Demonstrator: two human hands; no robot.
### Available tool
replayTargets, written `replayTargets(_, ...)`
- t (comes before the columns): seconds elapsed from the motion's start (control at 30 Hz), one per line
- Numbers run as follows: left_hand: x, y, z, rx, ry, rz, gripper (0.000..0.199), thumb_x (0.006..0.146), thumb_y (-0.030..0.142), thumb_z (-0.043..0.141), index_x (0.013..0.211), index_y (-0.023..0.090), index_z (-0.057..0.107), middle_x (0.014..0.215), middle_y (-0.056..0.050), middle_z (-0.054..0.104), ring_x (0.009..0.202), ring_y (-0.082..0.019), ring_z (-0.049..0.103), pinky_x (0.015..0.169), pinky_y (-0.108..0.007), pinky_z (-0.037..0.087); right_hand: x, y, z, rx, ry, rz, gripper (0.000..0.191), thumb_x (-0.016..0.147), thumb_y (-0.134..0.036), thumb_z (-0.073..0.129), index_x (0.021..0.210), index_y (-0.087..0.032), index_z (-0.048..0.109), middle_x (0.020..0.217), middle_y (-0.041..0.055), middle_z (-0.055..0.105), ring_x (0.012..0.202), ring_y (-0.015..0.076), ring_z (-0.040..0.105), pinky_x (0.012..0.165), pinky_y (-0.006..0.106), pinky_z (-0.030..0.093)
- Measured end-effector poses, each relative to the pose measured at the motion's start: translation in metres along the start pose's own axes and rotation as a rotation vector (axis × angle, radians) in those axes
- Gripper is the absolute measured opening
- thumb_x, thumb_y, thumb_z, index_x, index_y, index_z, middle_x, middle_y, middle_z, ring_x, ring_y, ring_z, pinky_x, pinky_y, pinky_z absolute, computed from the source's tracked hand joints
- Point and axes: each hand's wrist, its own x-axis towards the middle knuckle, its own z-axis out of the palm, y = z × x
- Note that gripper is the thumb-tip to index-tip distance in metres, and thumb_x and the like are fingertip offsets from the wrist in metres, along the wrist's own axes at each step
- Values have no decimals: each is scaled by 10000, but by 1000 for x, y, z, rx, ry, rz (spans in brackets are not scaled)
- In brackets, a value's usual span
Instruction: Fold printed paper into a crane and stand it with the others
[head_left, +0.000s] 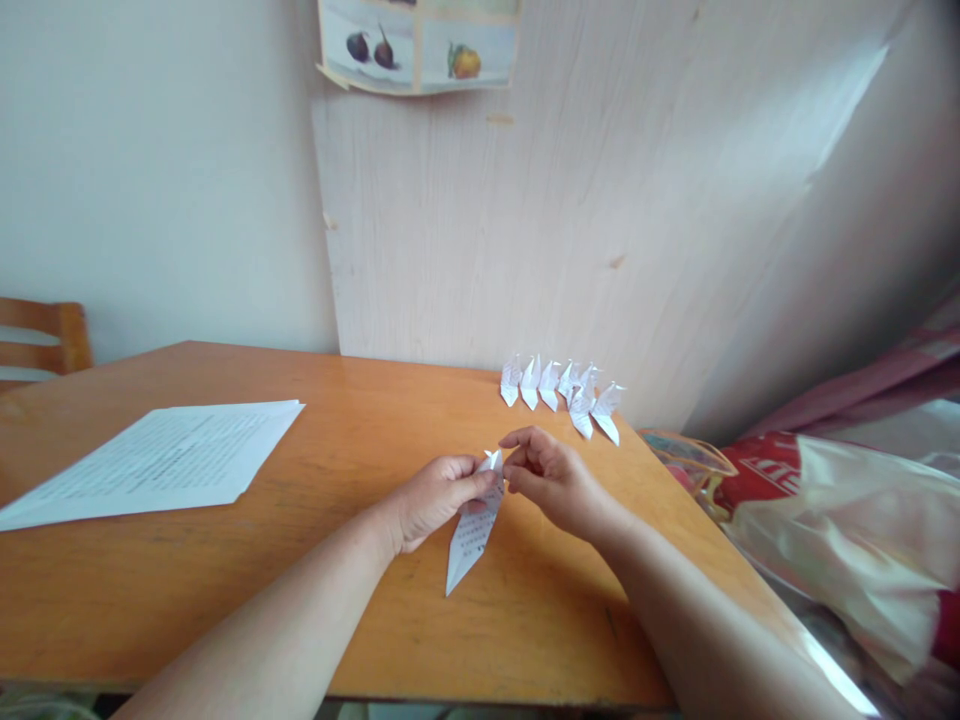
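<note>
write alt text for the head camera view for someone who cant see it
The left hand pinches a folded paper over a table; the right hand is at its top. Small folded figures sit behind, near the wall; printed sheets lie to the left.

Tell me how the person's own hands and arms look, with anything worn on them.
The left hand and right hand wear no gloves, and no ring shows on the visible fingers. The left forearm and right forearm have no sleeve, watch or bracelet in view.
</note>
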Motion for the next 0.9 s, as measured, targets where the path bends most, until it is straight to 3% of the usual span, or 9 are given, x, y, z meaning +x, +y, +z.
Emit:
replayTargets(0.2, 2, -3, -7, 17, -69, 10, 363, 855, 491, 699, 1024, 171, 717, 1066, -84, 700, 1068, -230, 598, 945, -374, 452, 2, -5, -5, 102, -65, 100, 248, 845, -306, 647, 1043, -210, 533, 727, -36, 597, 657, 126, 582, 633, 282, 469)
replayTargets(0.47, 3, -2, -12, 28, -134, -6, 401, 849, 525, 692, 1001, 155, 725, 1086, -112, 705, 1036, -232, 615, 899, -359, 451, 2, -2, -9, 245, -179, 160, 305, 836, -324, 709, 1078, -201, 571, 783, -15, 635, 681, 125, 581, 593, 251, 427)
replayTargets(0.9, 4, -3, -20, 25, -239, -4, 407, 877, 532, 659, 963, 140, 724, 1027, -115, 716, 950, -195, 639, 859, -309, 449, 2, 3, -9, 352, -284, 188, 316, 814, -390, 768, 1021, -183, 649, 808, 0, 652, 706, 119, 591, 651, 249, 427)
